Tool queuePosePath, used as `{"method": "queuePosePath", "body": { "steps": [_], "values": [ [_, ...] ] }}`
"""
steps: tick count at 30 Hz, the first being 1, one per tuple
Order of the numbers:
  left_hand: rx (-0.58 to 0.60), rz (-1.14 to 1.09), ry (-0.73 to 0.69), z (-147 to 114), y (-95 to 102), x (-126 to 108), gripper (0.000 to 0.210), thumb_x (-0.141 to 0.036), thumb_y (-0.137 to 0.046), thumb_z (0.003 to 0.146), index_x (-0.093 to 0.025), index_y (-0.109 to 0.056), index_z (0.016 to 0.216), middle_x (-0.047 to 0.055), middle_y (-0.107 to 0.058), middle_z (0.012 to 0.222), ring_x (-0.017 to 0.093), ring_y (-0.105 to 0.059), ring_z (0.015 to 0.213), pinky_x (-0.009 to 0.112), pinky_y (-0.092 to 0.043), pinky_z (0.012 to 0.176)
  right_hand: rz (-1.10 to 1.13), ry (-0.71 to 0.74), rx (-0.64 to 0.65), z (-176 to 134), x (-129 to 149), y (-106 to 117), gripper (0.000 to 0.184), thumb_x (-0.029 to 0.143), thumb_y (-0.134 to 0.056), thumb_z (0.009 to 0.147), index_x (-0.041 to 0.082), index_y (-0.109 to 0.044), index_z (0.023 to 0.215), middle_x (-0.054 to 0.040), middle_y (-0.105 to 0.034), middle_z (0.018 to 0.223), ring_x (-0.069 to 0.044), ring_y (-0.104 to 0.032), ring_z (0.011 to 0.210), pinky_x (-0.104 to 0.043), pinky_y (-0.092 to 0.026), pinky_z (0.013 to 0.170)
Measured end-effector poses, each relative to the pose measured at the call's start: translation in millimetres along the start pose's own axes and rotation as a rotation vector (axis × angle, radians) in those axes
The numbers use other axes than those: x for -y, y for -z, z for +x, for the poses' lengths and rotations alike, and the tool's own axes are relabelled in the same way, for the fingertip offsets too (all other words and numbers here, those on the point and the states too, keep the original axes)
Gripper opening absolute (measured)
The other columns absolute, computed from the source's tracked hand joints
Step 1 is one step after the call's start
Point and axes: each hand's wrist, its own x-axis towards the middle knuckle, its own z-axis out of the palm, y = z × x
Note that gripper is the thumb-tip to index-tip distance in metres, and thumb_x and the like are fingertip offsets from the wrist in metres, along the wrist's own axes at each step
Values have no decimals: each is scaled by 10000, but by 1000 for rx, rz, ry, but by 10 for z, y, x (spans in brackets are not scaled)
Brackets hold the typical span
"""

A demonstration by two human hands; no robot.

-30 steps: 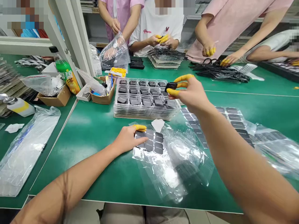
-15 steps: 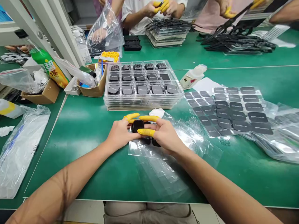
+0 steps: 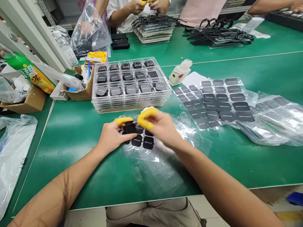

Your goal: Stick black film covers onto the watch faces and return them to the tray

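Between the thumb and yellow-covered forefinger of my left hand [image 3: 109,136] is a black square watch body [image 3: 130,127], its dark glossy face tilted up. Just right of it is my right hand [image 3: 164,128], with yellow finger covers on thumb and forefinger curled together in a pinch. Motion blurs those fingertips, and anything between them cannot be made out. Below both hands lies a clear sheet of black square stickers [image 3: 148,142] with small white print, partly covered by my hands. Crumpled clear film [image 3: 163,176] spreads out under the sheet.
Ahead stands a stack of clear trays [image 3: 132,105] holding watch bodies. A white bottle [image 3: 179,74] and more sticker sheets [image 3: 222,107] lie to the right. Cardboard boxes [image 3: 85,93] are at left. Across the table, co-workers sit behind piles of black straps [image 3: 220,33].
My right hand has come off the watch body and lifted slightly to its right, uncovering more stickers. My left hand still holds the watch body. The view has turned a little to the right.
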Motion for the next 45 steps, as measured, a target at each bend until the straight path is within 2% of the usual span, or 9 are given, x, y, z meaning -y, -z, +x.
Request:
{"method": "queuePosePath", "body": {
  "steps": [2,5,9,12,18,21,31,39,45],
  "values": [
    [-9,-30,34,-2,2,-12,560,-378,-951,652,-199,-798,1160,63,-834,1082,267,-802,990,405,-651,970,-12,-84,-21,93,44,317,434,607,-860,737,239,-731,927,-54,-717,941,-185,-632,768,-326,-514,624],
    [-6,-18,47,-3,7,-28,566,-401,-963,632,-202,-802,1138,62,-838,1022,267,-804,936,395,-657,901,-497,-263,-17,188,32,693,415,499,-871,737,214,-738,1008,-45,-712,845,-200,-606,706,-339,-456,621],
    [-23,57,59,-1,15,-36,596,-464,-978,597,-207,-813,1108,58,-835,937,257,-789,830,378,-641,785,-990,-146,-155,206,-107,638,270,409,-787,844,218,-774,1035,-74,-748,973,-254,-646,824,-399,-482,753],
    [-21,76,50,0,16,-13,568,-480,-969,611,-213,-824,1091,49,-830,896,242,-774,784,365,-632,753,-965,75,-115,213,-244,400,244,401,-730,913,235,-797,1079,-97,-753,1098,-273,-657,936,-412,-502,826],
    [-33,25,2,-2,3,46,574,-421,-950,648,-232,-813,1172,29,-827,897,218,-770,783,351,-644,789,-750,472,-81,155,-251,233,106,327,-720,962,272,-806,930,-64,-765,922,-249,-638,870,-427,-502,823],
    [-14,23,-11,-8,-5,35,537,-332,-917,653,-226,-814,1170,14,-819,887,204,-756,771,316,-626,746,-610,612,102,42,-167,68,100,355,-713,982,297,-794,989,-51,-742,912,-215,-621,822,-401,-512,780],
    [-23,15,-7,-26,-29,-8,473,-287,-884,638,-218,-828,1102,-9,-788,805,182,-722,712,306,-614,720,-609,774,98,20,-216,-79,69,319,-707,998,268,-748,1022,-56,-746,988,-202,-651,858,-382,-530,791],
    [-68,-2,-46,-21,-29,-12,530,-342,-922,642,-217,-823,1148,8,-825,897,200,-763,808,316,-634,800,-686,683,73,48,-249,-53,199,442,-673,1006,268,-743,942,-58,-713,877,-214,-595,785,-397,-474,754],
    [-105,9,7,-25,-35,-5,469,-417,-947,642,-192,-836,1038,37,-831,877,231,-779,784,335,-644,738,-860,588,-169,64,-159,19,231,432,-659,1012,251,-715,879,-79,-725,857,-258,-605,832,-433,-464,782]
  ]
}}
